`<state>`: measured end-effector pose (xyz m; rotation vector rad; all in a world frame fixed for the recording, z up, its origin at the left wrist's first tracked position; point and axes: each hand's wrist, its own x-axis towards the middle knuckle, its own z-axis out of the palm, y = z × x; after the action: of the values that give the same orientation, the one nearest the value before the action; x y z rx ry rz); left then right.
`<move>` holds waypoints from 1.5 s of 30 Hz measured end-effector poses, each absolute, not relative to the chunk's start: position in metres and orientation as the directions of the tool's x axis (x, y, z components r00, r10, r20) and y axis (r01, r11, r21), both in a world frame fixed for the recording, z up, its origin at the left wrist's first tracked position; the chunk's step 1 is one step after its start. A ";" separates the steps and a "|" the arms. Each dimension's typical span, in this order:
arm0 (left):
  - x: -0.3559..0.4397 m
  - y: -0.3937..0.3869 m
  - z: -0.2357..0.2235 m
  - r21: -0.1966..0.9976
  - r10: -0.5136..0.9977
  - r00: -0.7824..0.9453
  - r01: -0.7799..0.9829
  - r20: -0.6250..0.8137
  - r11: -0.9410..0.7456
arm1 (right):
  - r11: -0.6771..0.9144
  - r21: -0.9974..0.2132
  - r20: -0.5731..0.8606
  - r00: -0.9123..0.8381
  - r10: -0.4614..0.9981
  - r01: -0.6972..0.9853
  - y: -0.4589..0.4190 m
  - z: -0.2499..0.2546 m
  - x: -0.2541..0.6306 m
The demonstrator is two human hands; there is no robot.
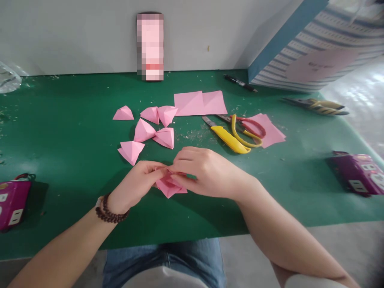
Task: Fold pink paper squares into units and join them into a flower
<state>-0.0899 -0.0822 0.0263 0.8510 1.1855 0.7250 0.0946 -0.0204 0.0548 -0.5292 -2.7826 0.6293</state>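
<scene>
Both hands are at a pink folded paper near the front of the green table. My left hand, with a beaded bracelet on its wrist, pinches its left side between thumb and fingers. From the right, my right hand grips the paper's upper edge with bent fingertips, which partly cover it. Beyond the hands lie several folded pink paper pieces, among them one just past my left hand and another behind it. Flat pink paper squares lie farther back.
Right of centre are a yellow-handled cutter and scissors, partly over more pink sheets. A pen, pliers and a striped bag stand or lie at back right. Purple boxes sit at both sides. A phone leans on the wall.
</scene>
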 end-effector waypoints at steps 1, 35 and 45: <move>-0.090 -0.082 0.026 0.865 0.847 0.229 -0.045 -0.479 0.501 | 0.841 -0.452 0.132 -0.910 0.393 0.297 -0.021 0.057 0.095; -0.089 -0.086 0.036 0.850 0.976 0.108 0.515 -0.189 0.107 | 0.420 -0.702 -0.091 -0.658 0.748 0.575 -0.021 0.054 0.089; -0.088 -0.086 0.036 0.864 0.958 0.139 0.479 -0.251 0.157 | 0.602 -0.589 0.007 -0.741 0.671 0.540 -0.023 0.053 0.088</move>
<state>-0.0881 -0.0855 0.0358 1.4643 1.4821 0.6352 0.0880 -0.0231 0.0530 -0.9999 -2.6015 0.8439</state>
